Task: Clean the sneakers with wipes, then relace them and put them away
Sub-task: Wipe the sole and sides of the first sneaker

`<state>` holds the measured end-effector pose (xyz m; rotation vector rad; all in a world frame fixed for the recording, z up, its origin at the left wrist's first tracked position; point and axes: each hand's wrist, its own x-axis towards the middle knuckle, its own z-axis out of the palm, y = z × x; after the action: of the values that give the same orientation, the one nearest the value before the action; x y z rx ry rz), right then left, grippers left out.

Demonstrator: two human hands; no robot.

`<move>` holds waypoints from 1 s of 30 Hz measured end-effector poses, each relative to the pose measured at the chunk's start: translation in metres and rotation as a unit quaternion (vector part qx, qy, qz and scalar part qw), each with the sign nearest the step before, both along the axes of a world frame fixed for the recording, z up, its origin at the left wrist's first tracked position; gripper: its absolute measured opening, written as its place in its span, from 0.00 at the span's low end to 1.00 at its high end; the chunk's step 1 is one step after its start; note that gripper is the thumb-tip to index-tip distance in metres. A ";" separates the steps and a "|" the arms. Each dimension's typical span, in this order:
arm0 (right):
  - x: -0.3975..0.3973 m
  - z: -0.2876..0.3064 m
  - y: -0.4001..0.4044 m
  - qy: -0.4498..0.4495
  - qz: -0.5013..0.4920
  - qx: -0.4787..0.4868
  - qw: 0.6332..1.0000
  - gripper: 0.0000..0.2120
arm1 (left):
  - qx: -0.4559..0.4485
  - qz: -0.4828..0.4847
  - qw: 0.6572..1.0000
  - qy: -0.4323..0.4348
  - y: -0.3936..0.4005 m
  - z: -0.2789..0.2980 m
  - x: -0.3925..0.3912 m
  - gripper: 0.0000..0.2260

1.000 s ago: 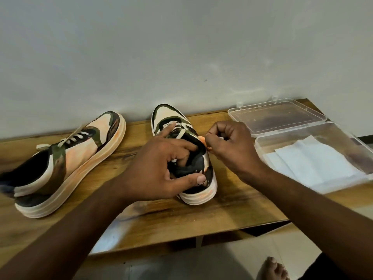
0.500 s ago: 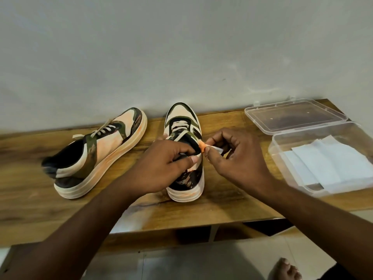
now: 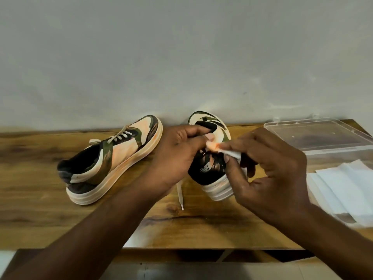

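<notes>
Wood-grain counter (image 3: pixel 50 215) runs the full width, butted against a grey wall (image 3: pixel 181 47). Far right on it: clear plastic box (image 3: pixel 314 138), lid open and lying flat toward the wall, white wipes (image 3: pixel 343 188) stacked in the near half. Left sneaker (image 3: pixel 113 158) lies on the counter, toe angled up toward the wall, laces threaded, cream sole and camo/orange upper facing you. Right sneaker (image 3: pixel 212 170) sits just beside it at centre, heel toward you, tipped slightly. You hold it with your left hand (image 3: pixel 177 158), fingers curled round the collar, thumb on the orange side panel. Your right hand (image 3: pixel 268 174) is at the sneaker's right flank, fingers pinching a small folded wipe (image 3: pixel 232 152); its tip touches the orange panel right by your left thumb. A loose lace (image 3: pixel 180 194) hangs out below your left hand and trails onto the counter toward you. Both forearms enter from the bottom edge.
</notes>
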<state>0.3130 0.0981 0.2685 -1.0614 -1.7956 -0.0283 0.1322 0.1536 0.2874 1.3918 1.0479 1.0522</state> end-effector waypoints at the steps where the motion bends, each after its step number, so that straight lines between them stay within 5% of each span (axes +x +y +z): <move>1: -0.004 0.002 -0.004 -0.015 0.010 0.007 1.000 0.10 | -0.003 0.009 1.000 -0.013 0.000 0.002 0.001 0.08; 6: -0.016 0.001 -0.017 -0.100 0.023 0.014 0.995 0.10 | 0.016 0.043 0.999 -0.023 0.001 0.003 -0.002 0.08; 14: 0.003 0.012 0.004 0.013 -0.034 -0.029 0.999 0.08 | 0.049 0.028 0.997 -0.047 -0.006 0.006 0.005 0.09; 22: -0.015 0.004 -0.008 -0.117 0.002 0.010 0.993 0.08 | 0.050 0.040 0.998 -0.026 -0.003 -0.002 0.010 0.09; 27: 0.004 0.009 0.007 0.004 -0.039 -0.028 0.999 0.08 | 0.065 0.038 0.997 -0.020 -0.005 -0.005 0.013 0.11; 30: -0.012 0.001 -0.007 -0.047 -0.007 -0.024 0.999 0.08 | 0.056 0.039 0.997 -0.030 -0.005 -0.006 0.016 0.10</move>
<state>0.3006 0.0913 0.2690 -1.1228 -1.8822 -0.0456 0.1481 0.1489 0.2819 1.4086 1.0210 1.2182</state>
